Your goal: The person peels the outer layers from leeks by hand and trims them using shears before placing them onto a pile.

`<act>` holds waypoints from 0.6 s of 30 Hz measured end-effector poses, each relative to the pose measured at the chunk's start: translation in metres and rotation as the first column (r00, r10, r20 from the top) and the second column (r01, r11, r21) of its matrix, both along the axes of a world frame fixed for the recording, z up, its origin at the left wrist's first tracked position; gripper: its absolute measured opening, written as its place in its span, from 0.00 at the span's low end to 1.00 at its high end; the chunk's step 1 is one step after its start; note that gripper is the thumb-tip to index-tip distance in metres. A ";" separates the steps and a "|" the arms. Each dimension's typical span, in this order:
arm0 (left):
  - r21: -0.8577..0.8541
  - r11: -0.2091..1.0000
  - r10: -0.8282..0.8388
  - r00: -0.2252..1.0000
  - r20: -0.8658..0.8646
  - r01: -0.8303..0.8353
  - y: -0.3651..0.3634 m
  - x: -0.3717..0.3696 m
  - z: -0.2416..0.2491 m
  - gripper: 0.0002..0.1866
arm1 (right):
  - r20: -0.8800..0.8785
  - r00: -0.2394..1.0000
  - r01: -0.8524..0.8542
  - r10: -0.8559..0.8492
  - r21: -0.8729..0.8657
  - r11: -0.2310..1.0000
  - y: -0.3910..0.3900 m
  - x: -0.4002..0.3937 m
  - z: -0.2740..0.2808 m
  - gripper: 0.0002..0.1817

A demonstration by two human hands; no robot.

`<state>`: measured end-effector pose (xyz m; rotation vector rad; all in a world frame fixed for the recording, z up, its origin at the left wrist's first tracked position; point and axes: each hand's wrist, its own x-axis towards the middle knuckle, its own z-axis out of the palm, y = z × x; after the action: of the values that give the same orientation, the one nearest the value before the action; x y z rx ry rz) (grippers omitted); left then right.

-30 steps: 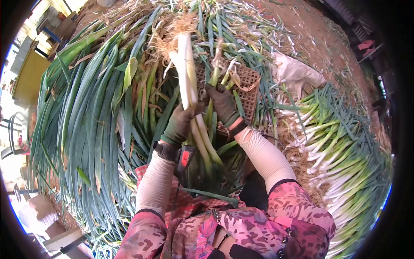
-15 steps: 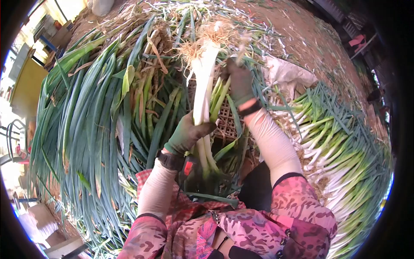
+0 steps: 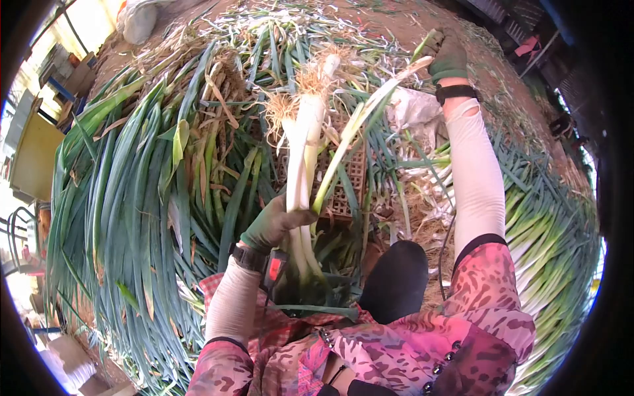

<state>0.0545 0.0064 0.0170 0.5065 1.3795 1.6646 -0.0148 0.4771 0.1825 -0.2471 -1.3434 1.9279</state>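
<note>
My left hand (image 3: 276, 222), in a green glove, is closed around a few large green onions (image 3: 304, 135), held upright with their shaggy roots on top. Their lower ends run down into shadow near my lap. Stretched out to the upper right is my right hand (image 3: 449, 56), also gloved, its fingers closed on the end of a long yellow-green outer leaf (image 3: 360, 119). That leaf is peeled away from the white stalks and slants down towards my left hand.
A big heap of untrimmed green onions (image 3: 125, 198) lies on my left. Cleaned ones with white stalks (image 3: 528, 244) lie in a row on my right. Behind the held stalks stands a plastic crate (image 3: 353, 178). A white sack (image 3: 413, 105) and scattered peelings (image 3: 370, 39) are farther off.
My right hand has moved up and to the right, away from the stalks, drawing the outer leaf out with it. My left hand keeps its hold, slightly lower.
</note>
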 end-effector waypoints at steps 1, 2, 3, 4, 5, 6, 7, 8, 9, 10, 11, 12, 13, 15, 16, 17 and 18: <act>0.023 1.000 0.001 1.000 0.022 -0.002 0.004 0.001 0.005 0.27 | -0.043 0.986 -0.163 0.162 -0.017 0.986 -0.021 0.002 0.005 0.16; 0.044 0.999 0.003 0.999 0.043 -0.005 0.009 0.001 0.014 0.30 | -0.074 0.945 -0.321 0.319 -0.031 0.946 -0.042 0.005 0.010 0.15; 0.063 0.998 0.006 0.998 0.063 -0.010 0.015 0.001 0.019 0.32 | -0.120 0.850 -0.521 0.513 -0.043 0.853 -0.061 0.004 0.013 0.15; 0.209 0.978 -0.034 0.991 0.131 0.006 0.019 -0.001 0.018 0.38 | -0.169 0.713 -0.695 0.680 -0.044 0.718 -0.080 0.004 0.017 0.15; 0.257 0.966 -0.055 0.987 0.148 0.016 0.020 -0.003 0.020 0.38 | -0.169 0.823 -0.547 0.543 0.021 0.837 -0.105 0.003 0.022 0.16; 0.306 0.952 -0.073 0.983 0.166 0.019 0.020 -0.006 0.023 0.37 | -0.178 0.903 -0.382 0.391 0.084 0.920 -0.131 0.002 0.027 0.16; 0.355 0.935 -0.089 0.979 0.183 0.018 0.019 -0.008 0.024 0.36 | -0.196 0.953 -0.205 0.231 0.145 0.968 -0.146 -0.001 0.028 0.17; 0.396 0.918 -0.088 0.979 0.184 0.008 0.019 -0.008 0.024 0.36 | -0.268 0.815 -0.520 0.514 0.053 0.852 -0.128 -0.014 0.033 0.16; 0.352 0.936 -0.032 0.986 0.163 -0.028 0.018 -0.008 0.025 0.35 | -0.246 0.812 -0.551 0.529 -0.024 0.834 -0.128 -0.019 0.031 0.16; 0.308 0.949 0.024 0.990 0.140 -0.066 0.017 -0.006 0.027 0.35 | -0.223 0.808 -0.575 0.545 -0.100 0.812 -0.147 -0.015 0.040 0.16; 0.264 0.959 0.077 0.991 0.112 -0.104 0.018 -0.006 0.028 0.35 | -0.202 0.803 -0.593 0.561 -0.175 0.786 -0.165 -0.011 0.045 0.16; 0.268 0.953 0.114 0.986 0.118 -0.142 0.023 -0.008 0.018 0.31 | -0.258 0.741 -0.668 0.620 -0.179 0.723 -0.181 -0.008 0.044 0.16; 0.219 0.958 0.172 0.981 0.088 -0.187 0.022 -0.012 0.014 0.30 | -0.276 0.676 -0.735 0.683 -0.185 0.652 -0.190 -0.003 0.049 0.16; 0.123 0.954 0.273 0.962 0.020 -0.273 0.018 -0.021 0.009 0.26 | -0.316 0.535 -0.845 0.784 -0.191 0.499 -0.201 0.005 0.065 0.17; 0.207 0.926 0.306 0.949 0.075 -0.315 0.015 -0.024 0.009 0.23 | -0.376 0.518 -0.854 0.769 -0.274 0.441 -0.199 0.008 0.068 0.16; 0.197 0.928 0.289 0.945 0.153 -0.316 0.010 -0.028 0.009 0.25 | -0.367 0.508 -0.861 0.780 -0.247 0.444 -0.197 0.008 0.068 0.16; 0.265 0.919 0.261 0.955 0.141 -0.291 0.011 -0.028 0.010 0.26 | -0.356 0.498 -0.867 0.791 -0.220 0.447 -0.195 0.007 0.068 0.16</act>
<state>0.0262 0.0175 0.0268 0.3914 1.1837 2.1078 -0.0077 0.2820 0.2504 0.5743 -0.9851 2.9593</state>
